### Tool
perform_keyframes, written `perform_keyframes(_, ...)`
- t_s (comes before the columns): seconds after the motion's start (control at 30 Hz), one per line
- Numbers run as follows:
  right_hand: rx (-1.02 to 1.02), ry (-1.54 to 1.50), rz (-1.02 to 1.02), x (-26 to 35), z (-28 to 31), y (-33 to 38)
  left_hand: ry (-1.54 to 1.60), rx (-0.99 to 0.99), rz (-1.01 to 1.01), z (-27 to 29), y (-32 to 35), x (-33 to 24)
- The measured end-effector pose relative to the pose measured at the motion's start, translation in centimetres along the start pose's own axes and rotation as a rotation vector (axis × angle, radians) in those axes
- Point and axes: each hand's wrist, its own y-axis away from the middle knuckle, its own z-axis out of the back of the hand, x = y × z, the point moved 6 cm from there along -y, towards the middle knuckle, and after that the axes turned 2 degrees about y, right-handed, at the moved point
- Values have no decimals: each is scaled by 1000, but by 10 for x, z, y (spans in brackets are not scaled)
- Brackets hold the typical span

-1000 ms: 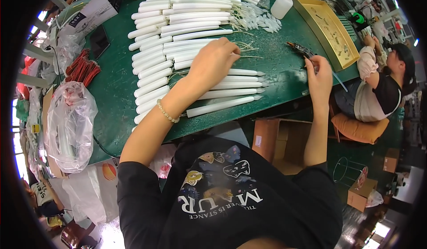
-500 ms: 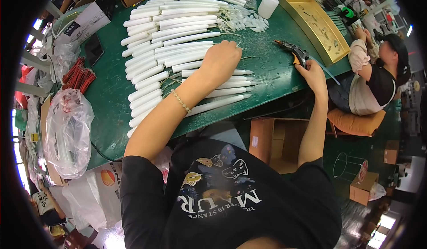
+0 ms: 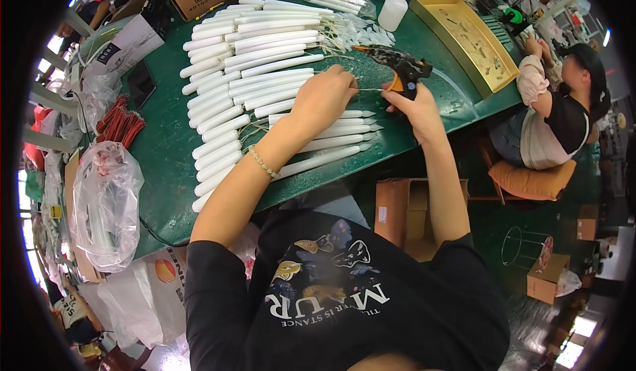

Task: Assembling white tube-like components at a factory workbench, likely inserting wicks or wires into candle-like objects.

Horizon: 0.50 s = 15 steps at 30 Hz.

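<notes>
dozens of white tapered sticks (image 3: 252,59) lie in rows across the green tabletop (image 3: 165,152), most of them packed side by side at the far half, a few more spread singly near the front edge. left hand (image 3: 324,96) rests over the middle of the rows, fingers curled down and pinching a thin wire (image 3: 370,90) that runs out toward the right. right hand (image 3: 414,106) is clenched around the orange grip of a black glue gun (image 3: 396,66), held above the tabletop with its body pointing left, just beside the left hand. beaded bracelet (image 3: 264,163) on the left wrist. small white squeeze bottle (image 3: 393,10) stands upright past the sticks, near a shallow yellow tray (image 3: 493,76) at the far right corner. clear plastic bag (image 3: 106,205) hangs off the left side of the tabletop; bundle of red pieces (image 3: 119,124) lies near it. cardboard box (image 3: 397,212) sits on the floor under the front edge. another person (image 3: 563,112) sits at the right end, hands at the tray.
</notes>
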Motion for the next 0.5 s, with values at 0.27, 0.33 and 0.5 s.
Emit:
perform_keyframes(0.27, -11, -31, 14, 1, -13, -2, 124, 2, -12, -2, 1, 3)
perform_keyframes(0.33, 12, -50, 21, 2, -16, -1, 184, -6, 0, -1, 1, 1)
perform_keyframes(0.5, 42, -97, 5, 2, -22, 0, 278, 9, 103, 0, 1, -2)
